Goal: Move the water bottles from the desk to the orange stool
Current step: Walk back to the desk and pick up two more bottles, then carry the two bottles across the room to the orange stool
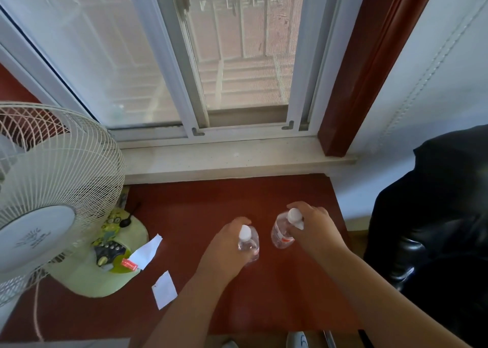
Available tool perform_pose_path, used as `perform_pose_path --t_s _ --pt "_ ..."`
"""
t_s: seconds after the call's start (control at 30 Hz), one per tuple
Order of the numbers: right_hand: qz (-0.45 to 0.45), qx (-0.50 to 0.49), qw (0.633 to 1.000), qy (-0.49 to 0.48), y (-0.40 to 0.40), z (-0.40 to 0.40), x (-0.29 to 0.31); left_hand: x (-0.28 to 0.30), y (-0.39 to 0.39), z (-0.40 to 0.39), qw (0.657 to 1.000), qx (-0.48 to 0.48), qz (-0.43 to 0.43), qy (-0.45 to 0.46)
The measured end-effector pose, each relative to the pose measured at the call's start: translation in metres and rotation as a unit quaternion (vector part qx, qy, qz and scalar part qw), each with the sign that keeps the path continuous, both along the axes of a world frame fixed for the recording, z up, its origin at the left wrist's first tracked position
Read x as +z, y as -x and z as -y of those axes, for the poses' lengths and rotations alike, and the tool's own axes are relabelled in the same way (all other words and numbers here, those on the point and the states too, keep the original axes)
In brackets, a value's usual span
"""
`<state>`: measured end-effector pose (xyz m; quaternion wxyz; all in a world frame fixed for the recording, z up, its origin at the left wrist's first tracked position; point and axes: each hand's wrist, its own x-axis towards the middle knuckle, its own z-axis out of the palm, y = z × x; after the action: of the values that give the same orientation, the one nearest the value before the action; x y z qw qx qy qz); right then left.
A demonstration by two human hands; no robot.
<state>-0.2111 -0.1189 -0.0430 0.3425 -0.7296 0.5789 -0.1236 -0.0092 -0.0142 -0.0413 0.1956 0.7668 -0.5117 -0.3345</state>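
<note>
Clear plastic water bottles are standing upright on the red-brown desk [277,289], one under each hand.
Left hand [224,250] is gripping the left bottle [249,244] with fingers curled round its shoulder, the white cap showing just right of the knuckles; right hand [314,228] is gripping the right bottle [282,232] near its neck, the body and red-marked label lying just left of the palm; both bottles are sitting near each other without touching; a pale green fan [52,189] is standing well left of the left hand; two white paper scraps [164,289] are lying between them.
</note>
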Motion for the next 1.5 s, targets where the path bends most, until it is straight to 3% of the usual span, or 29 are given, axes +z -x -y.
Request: perform_pose_path --t_s 0.13,0.33,0.57,0.9,1.23,1.5 --pt "-0.008 0.005 0.999 -0.034 -0.003 0.000 -0.004 0.002 0.004 -0.002 0.999 0.032 -0.031 -0.001" --pt "-0.067 0.013 0.998 0.002 0.001 -0.007 0.005 0.012 0.010 -0.003 0.998 0.051 -0.003 0.035" --pt "0.041 -0.010 0.998 0.039 0.016 0.007 0.057 0.070 0.020 0.013 0.993 0.020 0.036 0.112" --pt "0.094 0.033 0.987 0.125 0.022 0.017 0.120 0.139 0.045 0.029 0.979 0.024 0.028 0.199" --pt "0.079 0.036 0.990 0.107 0.037 0.020 0.121 0.146 0.055 0.035 0.978 0.027 0.049 0.199" --pt "0.055 0.046 0.993 0.089 -0.001 0.011 0.130 0.154 0.018 0.039 0.981 -0.001 0.050 0.190"
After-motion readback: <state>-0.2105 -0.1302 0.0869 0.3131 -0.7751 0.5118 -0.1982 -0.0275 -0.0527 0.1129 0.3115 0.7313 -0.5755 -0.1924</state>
